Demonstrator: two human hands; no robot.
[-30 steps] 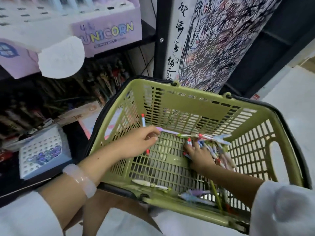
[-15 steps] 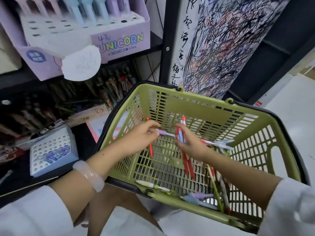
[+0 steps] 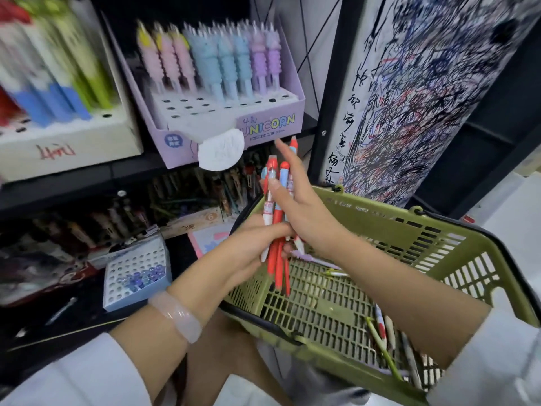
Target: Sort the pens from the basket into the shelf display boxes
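Observation:
A bunch of red pens [image 3: 276,200] stands upright above the left rim of the olive green basket [image 3: 380,218]. My left hand [image 3: 257,244] is closed around the lower part of the bunch. My right hand [image 3: 298,206] lies against the upper part, thumb across the barrels and fingers stretched upward. Several loose pens [image 3: 383,338] lie in the basket's near right corner. Above, on the shelf, a lilac "Unicorn" display box [image 3: 263,124] holds pink, blue and purple pens, with rows of free holes in front.
A white display box [image 3: 67,145] with blue and green pens stands at upper left. A pale blue perforated tray [image 3: 134,273] with purple beads sits on the lower dark shelf among dim pen stock. A scribbled test-paper panel [image 3: 409,98] rises behind the basket.
Both hands rose out of the basket with the red pens, now gathered into one upright bunch. The view tilted up, bringing the shelf boxes into sight.

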